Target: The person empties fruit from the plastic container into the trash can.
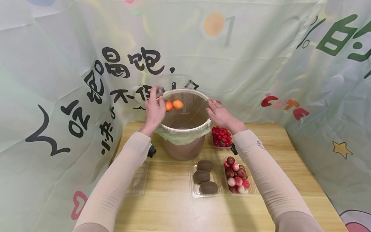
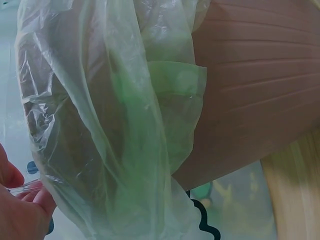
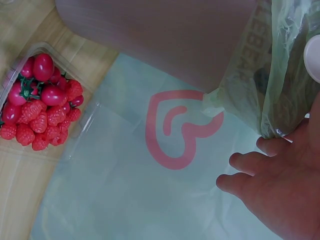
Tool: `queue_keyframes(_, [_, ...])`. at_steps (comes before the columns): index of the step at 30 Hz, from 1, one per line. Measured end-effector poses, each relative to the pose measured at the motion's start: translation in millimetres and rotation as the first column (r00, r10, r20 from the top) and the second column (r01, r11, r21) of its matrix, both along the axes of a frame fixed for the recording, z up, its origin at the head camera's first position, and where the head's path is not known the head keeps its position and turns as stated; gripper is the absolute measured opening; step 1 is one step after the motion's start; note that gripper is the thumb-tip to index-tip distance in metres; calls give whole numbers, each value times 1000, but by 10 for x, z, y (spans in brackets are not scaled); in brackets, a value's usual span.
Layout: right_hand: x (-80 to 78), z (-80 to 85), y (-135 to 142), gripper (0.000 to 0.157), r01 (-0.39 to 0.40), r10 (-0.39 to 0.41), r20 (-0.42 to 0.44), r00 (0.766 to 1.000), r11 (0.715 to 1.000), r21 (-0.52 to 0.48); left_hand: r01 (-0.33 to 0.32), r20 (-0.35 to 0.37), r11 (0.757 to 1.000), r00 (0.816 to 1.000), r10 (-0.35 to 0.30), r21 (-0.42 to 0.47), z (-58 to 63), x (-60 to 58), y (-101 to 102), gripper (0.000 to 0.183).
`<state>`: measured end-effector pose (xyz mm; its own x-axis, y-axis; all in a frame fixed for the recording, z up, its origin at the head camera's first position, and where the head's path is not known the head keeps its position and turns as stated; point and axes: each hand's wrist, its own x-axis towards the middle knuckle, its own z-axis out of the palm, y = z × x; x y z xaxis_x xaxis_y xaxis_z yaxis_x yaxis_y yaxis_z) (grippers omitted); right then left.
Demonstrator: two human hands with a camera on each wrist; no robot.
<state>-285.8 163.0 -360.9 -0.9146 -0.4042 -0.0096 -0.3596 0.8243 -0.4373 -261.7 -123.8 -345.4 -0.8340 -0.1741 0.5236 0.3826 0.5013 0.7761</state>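
Observation:
A brown bin stands on the table, its white rim draped with a pale green plastic bag. At the rim's left side my left hand pinches the edge of a clear plastic container, tilted over the bin's mouth. Two small oranges show beside its fingers, within the mouth's outline; whether they still touch the container I cannot tell. My right hand rests against the right rim. In the right wrist view, its fingers are extended and spread near the bag.
Right of the bin sits a box of raspberries and small tomatoes. Nearer are a clear tray with three kiwis and another of red and white round fruit. A clear tray lies front left. Printed cloth encloses the wooden table.

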Motion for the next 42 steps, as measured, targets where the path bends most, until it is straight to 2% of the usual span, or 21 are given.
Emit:
queue_keyframes(5, [-2,0,2,67,4,-4,7,1000,1000,2,23,-15,1000,1000,-22,11,-2,2,3,36])
queue_keyframes(12, [-2,0,2,66,1,-1,3,1000,1000,4,-3,-26,1000,1000,3,-4,-9,-1,-6,38])
queue_keyframes(27, [11,8,2,67,3,-3,8,1000,1000,8,6,-54,1000,999,-5,10,1,19,-9,38])
queue_keyframes(35, [11,16,4,67,5,-5,11,1000,1000,5,18,-89,1000,996,-16,16,-11,-12,-21,37])
queue_keyframes(42, [5,10,1,67,5,-5,9,1000,1000,6,17,-80,1000,997,-17,6,-3,-12,-25,38])
